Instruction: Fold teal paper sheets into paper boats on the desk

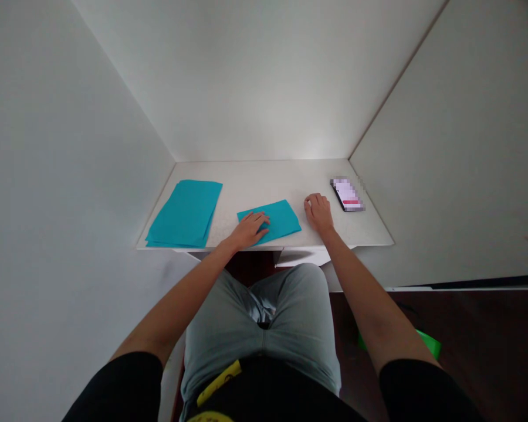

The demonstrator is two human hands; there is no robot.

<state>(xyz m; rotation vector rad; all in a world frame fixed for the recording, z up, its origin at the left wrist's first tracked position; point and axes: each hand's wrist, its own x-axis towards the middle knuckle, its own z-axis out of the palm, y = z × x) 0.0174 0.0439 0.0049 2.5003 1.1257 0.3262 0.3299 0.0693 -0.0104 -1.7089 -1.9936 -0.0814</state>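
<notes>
lit phone (347,194) on white desk (259,180); green object (430,343) lower right

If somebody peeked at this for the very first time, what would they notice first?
Probably the bright blue sheets at the left end of the white table, and the smaller blue piece near the middle front, with the left hand on it. Next might come the lit phone at the right end, beyond the right hand.
</notes>
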